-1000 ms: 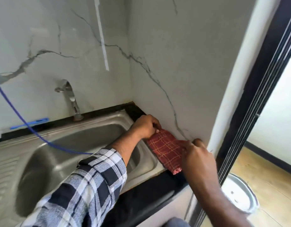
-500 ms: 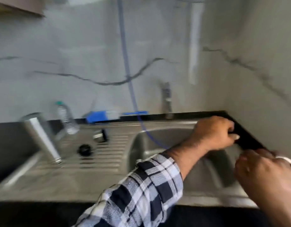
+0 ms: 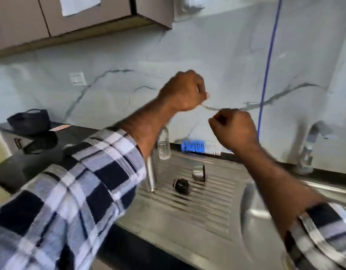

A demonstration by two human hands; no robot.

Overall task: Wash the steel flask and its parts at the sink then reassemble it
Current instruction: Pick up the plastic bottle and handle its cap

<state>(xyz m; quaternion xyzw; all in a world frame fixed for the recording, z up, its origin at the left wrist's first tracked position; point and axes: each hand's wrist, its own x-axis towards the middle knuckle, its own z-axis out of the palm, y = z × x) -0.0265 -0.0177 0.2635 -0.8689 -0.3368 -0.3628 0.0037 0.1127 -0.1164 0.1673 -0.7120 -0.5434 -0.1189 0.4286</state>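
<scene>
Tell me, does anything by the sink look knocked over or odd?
Mildly: the steel cup and black stopper lie tipped on their sides on the drainboard, apart from the flask. Nothing looks spilled or damaged.

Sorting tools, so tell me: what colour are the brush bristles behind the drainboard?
Blue and white on the brush, in the head view.

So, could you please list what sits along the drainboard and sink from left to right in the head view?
Steel flask body → plastic water bottle → black stopper → steel cap → tap.

both hands, left and right, fisted above the ribbed drainboard with black stopper and steel cup
</scene>
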